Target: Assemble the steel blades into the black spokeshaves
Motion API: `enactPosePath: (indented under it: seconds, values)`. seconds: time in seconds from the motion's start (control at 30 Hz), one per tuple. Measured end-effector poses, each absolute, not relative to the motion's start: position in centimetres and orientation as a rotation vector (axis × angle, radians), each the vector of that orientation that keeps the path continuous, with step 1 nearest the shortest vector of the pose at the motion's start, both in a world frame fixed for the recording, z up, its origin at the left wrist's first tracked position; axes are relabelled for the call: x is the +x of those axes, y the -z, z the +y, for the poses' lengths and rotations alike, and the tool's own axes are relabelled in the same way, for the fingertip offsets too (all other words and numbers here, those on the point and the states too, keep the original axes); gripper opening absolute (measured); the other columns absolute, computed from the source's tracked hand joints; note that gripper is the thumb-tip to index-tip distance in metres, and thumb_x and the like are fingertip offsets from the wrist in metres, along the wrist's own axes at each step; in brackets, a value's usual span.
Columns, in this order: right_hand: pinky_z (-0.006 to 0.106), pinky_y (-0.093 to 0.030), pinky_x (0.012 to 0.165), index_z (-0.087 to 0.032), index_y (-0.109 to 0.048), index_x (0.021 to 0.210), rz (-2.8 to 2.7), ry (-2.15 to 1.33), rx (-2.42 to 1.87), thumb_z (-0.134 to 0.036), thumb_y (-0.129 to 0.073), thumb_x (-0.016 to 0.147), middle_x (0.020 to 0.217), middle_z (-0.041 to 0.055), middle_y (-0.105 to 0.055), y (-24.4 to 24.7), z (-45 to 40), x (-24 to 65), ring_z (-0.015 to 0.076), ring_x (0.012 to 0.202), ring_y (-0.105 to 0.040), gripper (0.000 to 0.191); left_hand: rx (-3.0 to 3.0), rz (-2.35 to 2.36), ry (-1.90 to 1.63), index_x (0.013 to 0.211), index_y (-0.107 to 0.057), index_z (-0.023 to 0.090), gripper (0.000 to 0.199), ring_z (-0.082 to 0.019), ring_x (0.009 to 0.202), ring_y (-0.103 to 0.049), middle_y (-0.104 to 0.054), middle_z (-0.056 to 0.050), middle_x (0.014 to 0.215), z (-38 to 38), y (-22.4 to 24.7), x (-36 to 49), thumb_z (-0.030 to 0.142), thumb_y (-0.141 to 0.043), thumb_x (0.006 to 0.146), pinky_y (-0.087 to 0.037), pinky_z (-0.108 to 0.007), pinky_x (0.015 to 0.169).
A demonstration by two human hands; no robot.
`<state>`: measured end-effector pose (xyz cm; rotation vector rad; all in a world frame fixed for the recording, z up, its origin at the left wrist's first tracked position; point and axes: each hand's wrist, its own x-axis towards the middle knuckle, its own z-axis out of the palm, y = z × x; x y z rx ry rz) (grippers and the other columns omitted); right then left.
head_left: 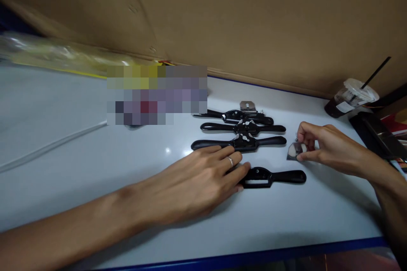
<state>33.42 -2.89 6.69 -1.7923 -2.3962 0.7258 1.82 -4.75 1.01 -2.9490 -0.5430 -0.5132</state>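
My left hand [206, 173] lies over the left end of the nearest spokeshave body [271, 178], its fingers curled down onto it, with a ring on one finger. That black body has an open slot, and its left handle is hidden beneath my hand. Off to the right, my right hand [313, 146] pinches a flat metal blade [291, 151] between thumb and fingers, just above or on the table. Behind my left fingertips lie a black spokeshave [270, 140], a second spokeshave [211, 127], and a farther spokeshave [265, 119] with a loose notched blade [247, 106] next to it.
A plastic cup [352, 97] of dark drink with a straw stands at the back right, near a black flat object [370, 133]. Yellowish plastic wrapping [70, 55] runs along the cardboard wall [222, 21]. A white cable [57, 144] crosses the table's left side. One patch is blurred out.
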Motion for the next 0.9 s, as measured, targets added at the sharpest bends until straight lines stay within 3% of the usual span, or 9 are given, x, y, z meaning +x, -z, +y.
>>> enactPosePath:
  seconds: [0.1,0.23,0.5,0.67,0.9]
  values:
    - [0.029,-0.042,0.058,-0.023,-0.064,0.086,-2.221,-0.890,-1.717,-0.037,-0.072,0.080,0.065,-0.0026,-0.068,-7.3,-2.8,33.3,0.0167,0.059,-0.060,0.016,-2.979,-0.577,0.470,0.099,-0.061,0.017,0.013,-0.024,0.078,-0.060,-0.064,-0.004,0.085,-4.4,-1.1,1.7,0.030,-0.059,0.101,-0.048,-0.036,0.066]
    - [0.031,-0.048,0.065,-0.022,-0.075,0.087,-1.966,-0.897,-1.554,-0.048,-0.081,0.078,0.075,0.0025,-0.075,-7.8,-3.9,31.5,0.0197,0.068,-0.068,0.028,-2.926,-0.553,0.486,0.089,-0.054,0.020,0.020,-0.022,0.074,-0.058,-0.061,-0.002,0.081,-4.0,-0.9,1.6,0.032,-0.055,0.105,-0.044,-0.034,0.064]
    - [0.028,-0.052,0.062,-0.023,-0.072,0.075,-1.878,-1.195,-1.427,-0.031,-0.074,0.083,0.071,-0.0003,-0.073,-5.1,-6.0,26.8,0.0164,0.067,-0.067,0.011,-2.989,-0.509,0.479,0.090,-0.054,0.020,0.022,-0.022,0.074,-0.058,-0.061,-0.001,0.080,-4.0,-1.0,1.4,0.036,-0.056,0.105,-0.042,-0.034,0.065]
    - [0.027,-0.044,0.059,-0.022,-0.071,0.075,-1.943,-1.116,-1.461,-0.031,-0.070,0.084,0.067,-0.0021,-0.068,-4.3,-6.0,26.7,0.0136,0.062,-0.057,0.013,-2.938,-0.458,0.452,0.088,-0.054,0.019,0.017,-0.022,0.070,-0.055,-0.059,-0.001,0.078,-4.2,-1.1,1.6,0.023,-0.052,0.105,-0.039,-0.036,0.062]
    - [0.029,-0.044,0.061,-0.021,-0.068,0.076,-1.898,-1.206,-1.474,-0.029,-0.066,0.087,0.071,-0.0011,-0.067,-4.3,-6.0,26.4,0.0150,0.066,-0.057,0.014,-2.876,-0.426,0.481,0.089,-0.057,0.018,0.018,-0.021,0.069,-0.053,-0.059,-0.003,0.078,-4.7,-0.8,1.7,0.012,-0.046,0.103,-0.039,-0.036,0.063]
